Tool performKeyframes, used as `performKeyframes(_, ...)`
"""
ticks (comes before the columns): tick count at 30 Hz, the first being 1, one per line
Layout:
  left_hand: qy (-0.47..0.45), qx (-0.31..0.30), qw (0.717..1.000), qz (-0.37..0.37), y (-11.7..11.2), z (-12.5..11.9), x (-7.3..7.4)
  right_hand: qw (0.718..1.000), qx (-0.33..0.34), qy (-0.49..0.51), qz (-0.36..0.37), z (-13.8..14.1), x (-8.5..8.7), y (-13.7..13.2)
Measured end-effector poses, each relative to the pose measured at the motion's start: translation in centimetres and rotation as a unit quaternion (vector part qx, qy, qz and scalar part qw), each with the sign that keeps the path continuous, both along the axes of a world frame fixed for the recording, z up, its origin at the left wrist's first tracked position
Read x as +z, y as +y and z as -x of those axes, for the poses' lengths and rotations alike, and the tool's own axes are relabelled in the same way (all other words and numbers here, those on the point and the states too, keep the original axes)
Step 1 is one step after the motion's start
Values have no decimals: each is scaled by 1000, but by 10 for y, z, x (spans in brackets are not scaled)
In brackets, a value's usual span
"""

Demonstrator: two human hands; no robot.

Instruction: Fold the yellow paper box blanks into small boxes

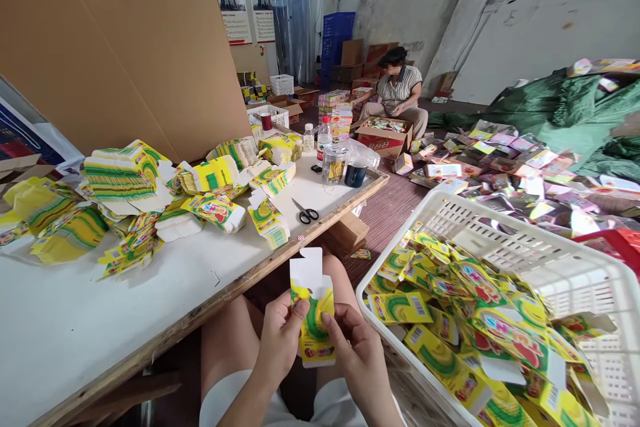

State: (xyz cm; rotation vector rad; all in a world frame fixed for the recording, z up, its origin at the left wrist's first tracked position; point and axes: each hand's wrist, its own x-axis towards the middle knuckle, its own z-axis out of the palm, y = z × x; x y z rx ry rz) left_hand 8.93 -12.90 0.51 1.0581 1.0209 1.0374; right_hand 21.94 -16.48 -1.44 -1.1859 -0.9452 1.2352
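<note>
Between my two hands, above my lap, is a small yellow and green printed carton [316,327], its white flaps pointing up and away from me. My left hand [281,330] pinches the carton's left edge, with the thumb on the printed face. On the other edge, my right hand [353,340] grips it with its thumb on the front and fingers curled behind. Stacks of flat yellow-green cartons [127,177] lie on the white table [165,287] to the left. At my right stands a white plastic basket [373,307] heaped with similar cartons [450,340].
Black-handled scissors [309,215] lie near the table's wooden edge. Beyond them stand a glass jar [334,167], a dark mug [355,175] and bottles [325,130]. A person [399,90] sits behind an open box [383,140]. Many loose boxes [525,160] cover the floor at right.
</note>
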Motion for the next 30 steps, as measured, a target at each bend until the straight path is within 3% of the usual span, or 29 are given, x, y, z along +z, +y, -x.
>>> performKeyframes(7, 16, -3, 999, -37, -3, 6, 1, 993, -47, -94, -56, -9, -8, 2)
performKeyframes(12, 51, -68, 995, -52, -4, 16, 8, 992, 22, -86, -89, -19, -4, 2)
performKeyframes(16, 14, -115, 993, -11, -3, 22, 6, 991, 54, -70, -99, -27, 3, 3)
performKeyframes(24, -28, -165, 986, 6, -7, 24, 3, 970, 50, -201, -126, -38, 19, 9)
performKeyframes(30, -41, -177, 983, 34, -6, 25, 8, 987, 13, -109, -119, -33, 8, 8)
